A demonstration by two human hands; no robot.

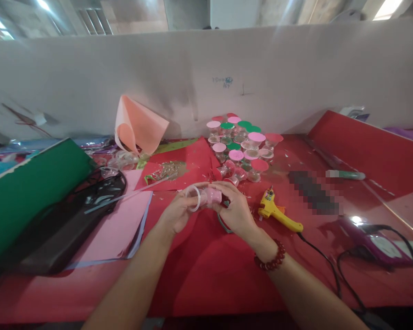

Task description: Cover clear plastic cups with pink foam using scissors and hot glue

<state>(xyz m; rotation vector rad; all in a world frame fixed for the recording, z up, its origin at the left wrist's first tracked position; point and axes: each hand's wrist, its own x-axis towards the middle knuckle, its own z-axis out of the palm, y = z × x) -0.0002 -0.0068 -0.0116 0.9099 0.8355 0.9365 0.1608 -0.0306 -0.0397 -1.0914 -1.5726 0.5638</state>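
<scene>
My left hand (177, 213) is closed around the wide rim end of a small clear plastic cup (194, 199). At the cup's other end, a pink band or sheet (214, 196) shows, and the fingers of my right hand (237, 208) are closed on that end. The cup lies on its side between both hands, above the red table (199, 275). Beneath my right hand a green-edged item (223, 224) is partly hidden. Just right of that hand lies a yellow glue gun (278, 215).
Behind my hands stand several clear cup pieces topped with pink, green and red discs (256, 137). Left are pink sheets (117, 229), a black bag (62, 229) and a green board (37, 183). At right are a purple power strip (371, 243), cords and a red board (368, 151).
</scene>
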